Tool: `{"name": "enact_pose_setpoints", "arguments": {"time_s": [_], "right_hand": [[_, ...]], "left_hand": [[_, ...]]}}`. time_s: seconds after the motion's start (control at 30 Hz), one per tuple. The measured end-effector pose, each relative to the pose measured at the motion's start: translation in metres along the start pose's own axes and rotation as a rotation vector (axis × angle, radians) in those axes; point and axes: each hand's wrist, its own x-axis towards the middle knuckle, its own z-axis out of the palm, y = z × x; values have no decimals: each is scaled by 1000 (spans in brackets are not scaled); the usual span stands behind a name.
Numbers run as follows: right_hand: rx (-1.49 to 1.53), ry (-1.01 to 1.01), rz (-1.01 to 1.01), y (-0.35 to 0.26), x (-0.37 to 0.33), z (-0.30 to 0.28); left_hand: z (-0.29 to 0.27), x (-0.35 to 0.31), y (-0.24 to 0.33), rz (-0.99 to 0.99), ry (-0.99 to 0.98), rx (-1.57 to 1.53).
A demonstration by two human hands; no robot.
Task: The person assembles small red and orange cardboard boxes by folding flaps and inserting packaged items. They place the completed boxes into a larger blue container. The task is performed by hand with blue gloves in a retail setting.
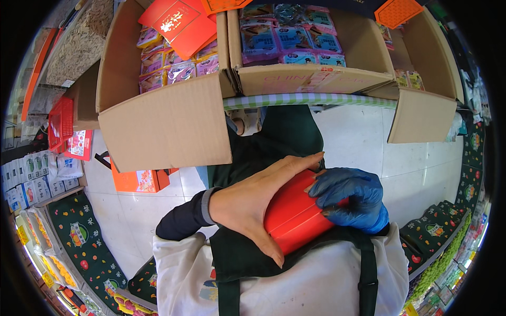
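Note:
In front of my apron, both hands hold a glossy red box [296, 216] with a lengthwise crease or edge. My bare left hand [253, 203] wraps its left side, thumb at the near end and fingers along the far side. A blue glove covers my right hand [352, 199], whose bent fingers grip the right end of the box. Much of that end is hidden under the glove. Beyond my hands, an open cardboard carton [316, 79] holds several pink and blue snack packets [292, 39].
More cartons stand left [163, 121] and right [424, 113], flaps hanging toward me. Red printed cards [179, 23] lie across the left one. An orange-red gift box [139, 176] sits on the tiled floor. A red basket [60, 124] and produce shelves [50, 253] line the left.

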Motion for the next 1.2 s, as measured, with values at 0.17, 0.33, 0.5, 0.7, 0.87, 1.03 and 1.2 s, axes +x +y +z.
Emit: {"name": "enact_pose_setpoints", "arguments": {"time_s": [0.17, 0.33, 0.5, 0.7, 0.87, 1.03, 1.2], "right_hand": [[34, -31, -7, -1, 3, -1], [116, 77, 95, 3, -5, 5], [239, 110, 113, 6, -4, 4], [358, 115, 226, 18, -2, 6], [519, 146, 281, 26, -4, 1], [523, 90, 278, 36, -17, -6], [334, 29, 130, 32, -17, -27]], "left_hand": [[-1, 4, 6, -16, -4, 20], [1, 4, 13, -30, 31, 32], [2, 3, 13, 106, 77, 75], [1, 10, 6, 3, 34, -52], [3, 13, 7, -102, -3, -139], [4, 20, 8, -154, 21, -148], [-8, 36, 2, -108, -25, -14]]}}
